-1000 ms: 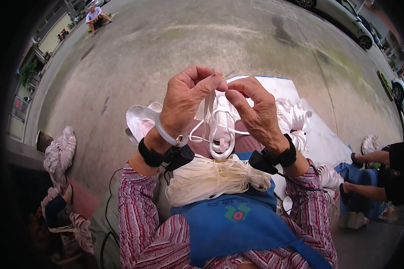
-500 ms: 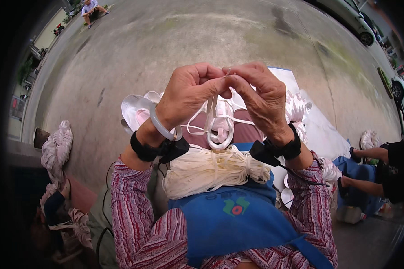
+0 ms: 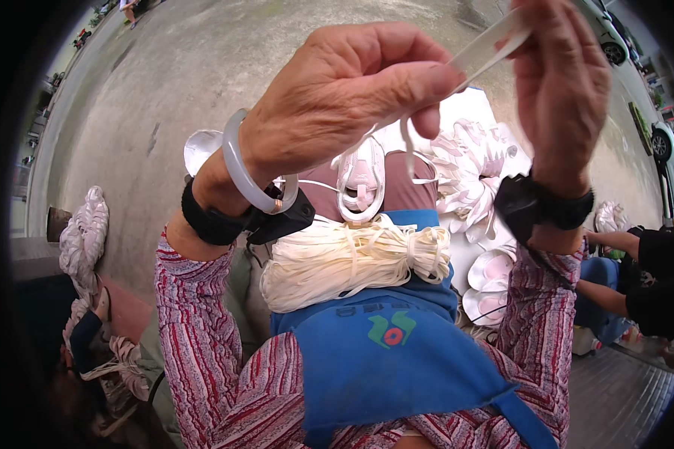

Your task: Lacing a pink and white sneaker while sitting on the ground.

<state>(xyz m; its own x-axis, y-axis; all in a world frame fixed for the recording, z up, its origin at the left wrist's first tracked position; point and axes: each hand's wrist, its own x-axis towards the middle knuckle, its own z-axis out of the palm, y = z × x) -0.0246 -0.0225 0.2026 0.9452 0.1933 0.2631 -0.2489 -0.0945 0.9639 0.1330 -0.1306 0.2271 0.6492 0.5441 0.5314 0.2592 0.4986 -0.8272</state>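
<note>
A white flat shoelace [image 3: 494,46] runs taut between my two raised hands. My left hand [image 3: 352,90] pinches it between thumb and bent forefinger. Higher up and to the right, my right hand [image 3: 558,97] grips the other stretch, slightly blurred by motion. More lace hangs below my left hand toward the lap. There a white and pale pink shoe upper [image 3: 362,179] rests between my knees, partly covered by my left hand and wrist. Nearer to me, a tied bundle of cream-white laces [image 3: 344,266] lies across the top of my blue apron [image 3: 397,374].
Many pale shoe uppers [image 3: 472,176] are heaped on a white sheet to the right, with white-and-pink ones [image 3: 490,269] nearer. Another bundle [image 3: 86,239] stands at far left. A person's bare arms [image 3: 606,298] reach in from the right. Parked cars [image 3: 665,146] line the far right.
My hands have moved apart from their joined pinch above the shoe upper. The right went up and to the right, drawing the lace out; the left came closer to the camera.
</note>
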